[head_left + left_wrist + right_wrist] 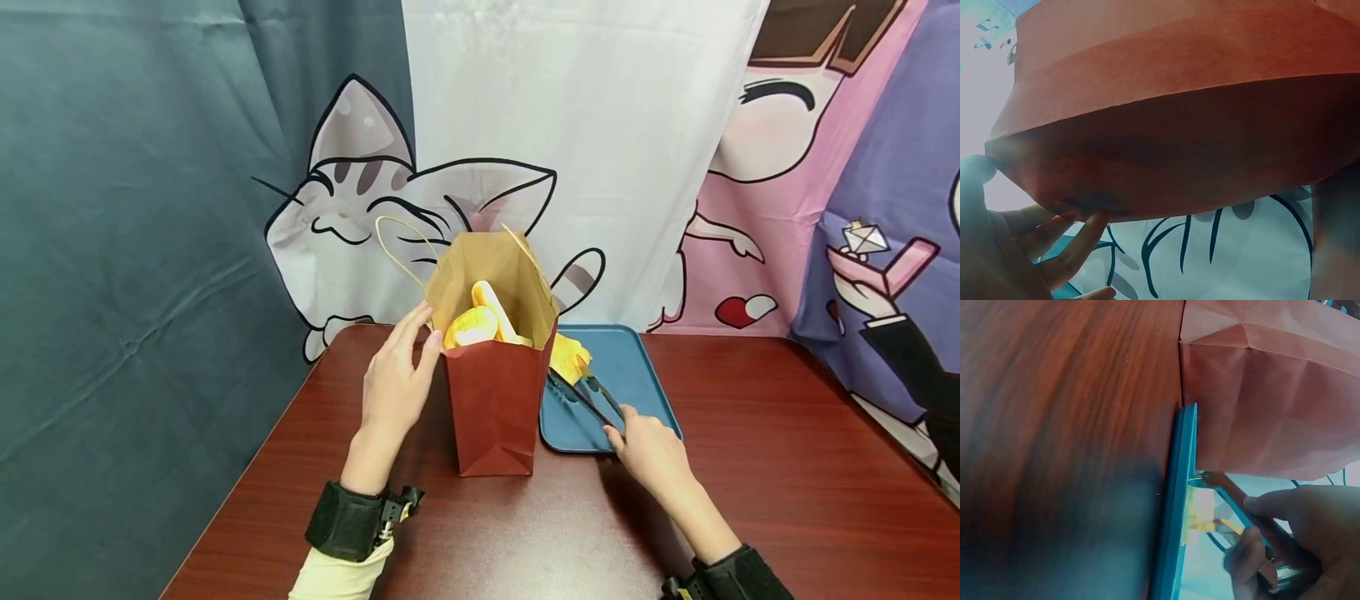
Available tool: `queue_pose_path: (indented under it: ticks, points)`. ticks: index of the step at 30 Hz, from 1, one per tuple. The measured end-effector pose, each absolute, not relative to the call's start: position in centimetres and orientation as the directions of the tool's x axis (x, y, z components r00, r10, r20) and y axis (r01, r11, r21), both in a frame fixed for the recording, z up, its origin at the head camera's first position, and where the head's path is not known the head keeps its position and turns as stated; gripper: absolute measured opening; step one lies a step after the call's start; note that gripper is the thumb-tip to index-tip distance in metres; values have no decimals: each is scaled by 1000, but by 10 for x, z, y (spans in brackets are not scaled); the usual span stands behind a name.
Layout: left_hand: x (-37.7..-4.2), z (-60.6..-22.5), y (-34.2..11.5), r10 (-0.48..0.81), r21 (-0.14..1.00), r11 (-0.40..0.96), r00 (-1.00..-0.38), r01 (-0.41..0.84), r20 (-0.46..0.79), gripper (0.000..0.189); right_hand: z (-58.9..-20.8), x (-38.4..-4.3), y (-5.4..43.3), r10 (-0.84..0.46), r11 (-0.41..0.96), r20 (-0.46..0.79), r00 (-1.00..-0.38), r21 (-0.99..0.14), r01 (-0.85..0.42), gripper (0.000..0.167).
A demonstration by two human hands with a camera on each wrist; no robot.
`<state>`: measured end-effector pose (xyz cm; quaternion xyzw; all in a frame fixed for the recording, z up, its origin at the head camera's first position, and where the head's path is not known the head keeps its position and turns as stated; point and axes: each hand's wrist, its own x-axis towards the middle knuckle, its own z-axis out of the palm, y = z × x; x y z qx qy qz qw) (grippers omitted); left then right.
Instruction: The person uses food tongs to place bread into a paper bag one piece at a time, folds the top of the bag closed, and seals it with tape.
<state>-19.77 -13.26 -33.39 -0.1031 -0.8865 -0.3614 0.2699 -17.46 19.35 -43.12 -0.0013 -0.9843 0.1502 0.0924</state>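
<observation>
A red paper bag (491, 408) stands upright with its top open and its tan inside showing. My left hand (397, 379) rests against the bag's left side near the rim, its fingers fairly straight; in the left wrist view the fingertips (1094, 222) lie along the side panel. Inside the bag sit a round yellow bread-like piece (472, 327) and a long pale-yellow one (492, 305). My right hand (656, 450) grips dark tongs (596, 407), whose tips are at a yellow food piece (568, 358) on the blue tray (626, 354). The bag partly hides that piece.
The tray lies close against the bag's right side on a reddish-brown wooden table (750, 433). Two thin cord handles (386, 242) stick up from the bag's rim. A printed cartoon curtain (480, 100) hangs right behind the table's far edge.
</observation>
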Motion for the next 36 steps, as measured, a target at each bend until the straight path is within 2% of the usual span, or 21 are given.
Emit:
queue_pose_path:
  ticks: [4, 11, 14, 23, 36]
  points:
    - [-198, -334, -133, -12, 585, 719, -834, 376, 551, 48, -435, -174, 193, 9, 956, 254, -967, -287, -66, 53]
    - [-197, -333, -134, -9, 581, 720, -831, 381, 556, 50, -440, -182, 193, -25, 972, 440, -898, -201, -125, 56]
    - [-198, -334, -134, -11, 582, 718, -830, 382, 558, 51, -442, -186, 193, -17, 974, 458, -889, -192, -117, 55]
    - [-198, -335, -134, -15, 583, 720, -831, 376, 555, 50, -444, -190, 195, -37, 972, 489, -872, -185, -145, 35]
    - [-198, -335, -135, -11, 580, 722, -831, 378, 556, 49, -439, -184, 208, -34, 968, 506, -862, -197, -154, 32]
